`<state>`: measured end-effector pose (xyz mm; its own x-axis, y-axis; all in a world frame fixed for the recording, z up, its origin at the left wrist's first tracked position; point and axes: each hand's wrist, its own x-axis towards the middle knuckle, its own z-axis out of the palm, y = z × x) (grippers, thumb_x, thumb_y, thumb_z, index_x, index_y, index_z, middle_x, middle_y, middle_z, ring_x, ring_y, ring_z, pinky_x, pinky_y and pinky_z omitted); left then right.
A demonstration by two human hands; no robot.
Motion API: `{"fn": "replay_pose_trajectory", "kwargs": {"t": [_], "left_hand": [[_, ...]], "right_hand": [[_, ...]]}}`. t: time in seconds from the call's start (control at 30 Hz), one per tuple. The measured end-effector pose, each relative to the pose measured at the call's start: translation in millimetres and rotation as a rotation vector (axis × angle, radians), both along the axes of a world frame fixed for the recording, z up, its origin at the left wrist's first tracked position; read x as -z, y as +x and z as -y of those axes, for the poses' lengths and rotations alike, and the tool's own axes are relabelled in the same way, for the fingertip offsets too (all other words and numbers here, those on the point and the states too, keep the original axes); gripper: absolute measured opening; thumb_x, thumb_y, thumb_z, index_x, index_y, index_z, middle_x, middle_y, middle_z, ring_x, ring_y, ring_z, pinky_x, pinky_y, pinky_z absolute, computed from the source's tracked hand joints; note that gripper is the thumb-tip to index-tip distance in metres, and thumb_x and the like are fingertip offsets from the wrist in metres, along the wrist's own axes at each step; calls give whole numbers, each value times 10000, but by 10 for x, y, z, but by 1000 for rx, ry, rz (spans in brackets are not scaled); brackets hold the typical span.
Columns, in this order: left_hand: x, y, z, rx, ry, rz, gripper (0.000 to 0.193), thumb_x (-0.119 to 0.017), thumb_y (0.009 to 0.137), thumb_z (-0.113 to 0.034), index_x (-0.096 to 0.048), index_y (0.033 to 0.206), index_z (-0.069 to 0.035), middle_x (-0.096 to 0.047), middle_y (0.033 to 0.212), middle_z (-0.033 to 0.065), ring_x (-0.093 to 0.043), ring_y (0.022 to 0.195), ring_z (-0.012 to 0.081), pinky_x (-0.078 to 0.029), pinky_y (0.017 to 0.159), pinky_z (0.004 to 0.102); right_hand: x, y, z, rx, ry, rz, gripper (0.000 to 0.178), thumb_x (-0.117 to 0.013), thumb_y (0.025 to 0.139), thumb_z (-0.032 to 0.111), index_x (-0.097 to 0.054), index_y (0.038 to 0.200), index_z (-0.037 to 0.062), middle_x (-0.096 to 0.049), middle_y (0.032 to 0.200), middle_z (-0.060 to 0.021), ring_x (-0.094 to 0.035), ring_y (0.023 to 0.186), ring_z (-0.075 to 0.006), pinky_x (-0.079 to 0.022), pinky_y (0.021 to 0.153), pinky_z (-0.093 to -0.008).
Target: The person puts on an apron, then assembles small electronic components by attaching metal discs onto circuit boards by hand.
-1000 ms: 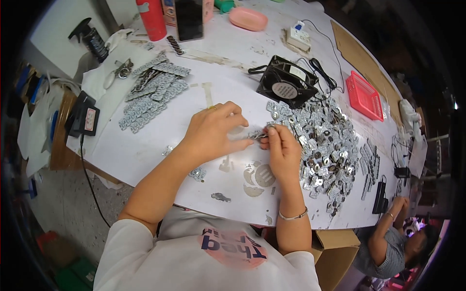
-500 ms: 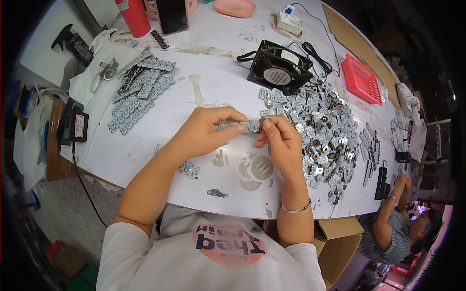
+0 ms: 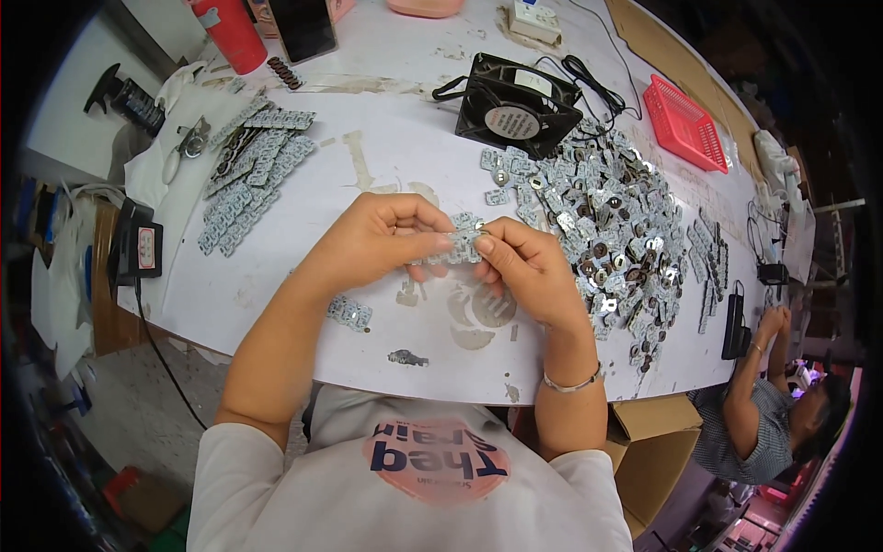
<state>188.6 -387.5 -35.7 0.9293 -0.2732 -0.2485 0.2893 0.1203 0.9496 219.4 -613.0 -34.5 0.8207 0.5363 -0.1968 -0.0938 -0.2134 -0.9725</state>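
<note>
Above the white table (image 3: 276, 317), I hold a short strip of small grey patterned pieces (image 3: 466, 244) between both hands. My left hand (image 3: 382, 235) pinches its left end with thumb and fingers. Closed on the right end is my right hand (image 3: 533, 271), its thumb on top. Part of the strip is hidden by the fingers. Just right of that hand spreads a large heap of loose grey and dark small pieces (image 3: 625, 244). A short strip of similar pieces (image 3: 349, 313) lies below my left forearm.
Stacked grey strips (image 3: 253, 184) lie at left, more strips (image 3: 708, 262) beyond the heap at right. A black fan (image 3: 515, 109) stands behind the heap, near a pink basket (image 3: 682, 124). A spray bottle (image 3: 133, 97), red cylinder (image 3: 230, 35) and cardboard box (image 3: 653, 451) surround me; another person (image 3: 759, 414) sits right.
The strip between my hands now shows a broader patterned face than before. My right fingers have shifted on its end. The whole view has moved slightly.
</note>
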Motion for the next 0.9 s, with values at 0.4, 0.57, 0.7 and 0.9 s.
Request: {"fn": "replay_pose_trajectory", "kwargs": {"t": [0.4,0.57,0.7,0.9], "left_hand": [[74,-19,177,-233,417,622,131,-737,814,-69,-724,937,-26,-724,889,63,-685,775,130,-541,689,262],[126,4,230,-310,438,674,144,-748,803,-60,-720,938,-21,-724,896,90,-696,784,164,-545,687,271],[136,-12,230,-329,429,619,154,-754,796,-53,-720,943,-21,-722,899,97,-697,790,173,-545,694,268],[189,-4,209,-195,505,625,167,-726,815,-32,-719,981,-23,-713,970,86,-688,853,142,-545,707,270]], "right_hand": [[124,-7,-121,205,35,138,188,-578,960,190,-616,882,23,-517,703,46,-423,646,-34,-361,564,-216],[101,-12,-141,264,25,64,191,-595,947,187,-611,863,16,-497,672,45,-418,638,-36,-354,554,-226],[143,-13,-150,270,77,-35,195,-594,947,186,-613,855,15,-499,674,47,-412,630,-35,-347,547,-225],[126,40,-84,289,-22,-63,188,-625,923,184,-638,867,6,-523,654,38,-433,601,-46,-363,537,-232]]}}
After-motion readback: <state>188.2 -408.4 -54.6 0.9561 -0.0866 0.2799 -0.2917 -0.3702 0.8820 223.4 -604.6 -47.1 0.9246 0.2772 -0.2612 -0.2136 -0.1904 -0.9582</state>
